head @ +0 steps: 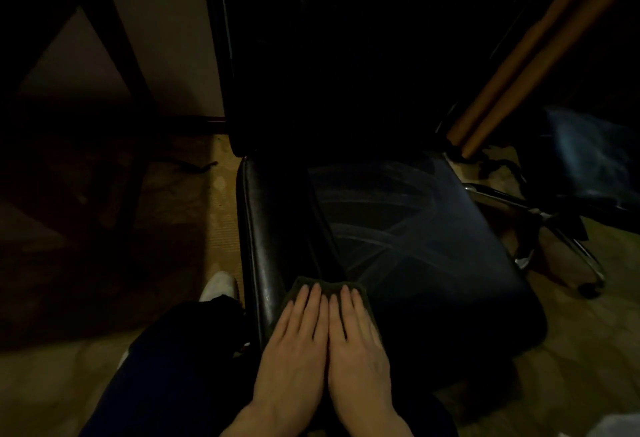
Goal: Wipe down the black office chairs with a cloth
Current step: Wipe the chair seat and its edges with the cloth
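A black office chair (398, 229) is seen from above in dim light, its leather-like seat filling the middle of the view and its tall backrest (329, 56) rising dark behind it. Pale curved streaks are visible across the right part of the seat. A dark green cloth (301, 286) is laid on the near edge of the seat, towards its left side, and is pressed flat under both hands. The left hand (294, 343) and the right hand (356, 343) are placed side by side, touching along their inner edges, with fingers straight and held together; nothing is gripped or pinched, the cloth being only pressed down by the flat palms and fingers. The far edge of the cloth is seen just beyond the fingertips, and its right edge just beside the right hand.

A dark trouser leg (166, 367) is seen at the lower left, beside the seat's left edge, and a white shoe or sock tip (220, 286) is seen on the floor (221, 201) just past it. Chrome legs of a chair base (540, 225) are visible to the right of the seat, ending in a castor. A second dark seat (588, 159) is partly visible at the far right, and wooden poles (540, 56) are seen leaning diagonally behind the chair's right side. The floor is covered in a tan, woven-looking surface
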Tool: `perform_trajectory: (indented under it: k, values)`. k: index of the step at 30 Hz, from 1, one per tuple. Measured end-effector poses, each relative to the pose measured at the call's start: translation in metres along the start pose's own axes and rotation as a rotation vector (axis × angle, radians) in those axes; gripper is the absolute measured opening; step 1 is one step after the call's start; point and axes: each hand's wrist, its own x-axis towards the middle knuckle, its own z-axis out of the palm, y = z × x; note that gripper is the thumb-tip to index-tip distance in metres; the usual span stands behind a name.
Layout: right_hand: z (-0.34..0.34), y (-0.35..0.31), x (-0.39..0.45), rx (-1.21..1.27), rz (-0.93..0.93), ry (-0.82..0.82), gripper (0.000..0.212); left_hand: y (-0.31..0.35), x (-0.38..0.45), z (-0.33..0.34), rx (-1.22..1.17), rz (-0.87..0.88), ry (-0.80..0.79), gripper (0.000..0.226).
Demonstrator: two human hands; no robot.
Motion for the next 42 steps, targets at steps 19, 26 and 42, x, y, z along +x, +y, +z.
perform_trajectory:
  k: [19,26,42]
  values:
    - [-0.035,0.028,0.153,0.645,0.183,-0.166,0.037,-0.07,0.115,-0.066,-0.664,-0.511,0.177,0.032]
    - [-0.048,0.023,0.148,0.641,0.316,-0.268,0.055,-0.069,0.129,-0.057,-0.893,-0.643,0.106,0.011]
    - [-0.061,0.01,0.15,1.356,0.399,-0.063,0.006,-0.099,0.103,-0.087,-1.283,-0.311,0.143,0.009]
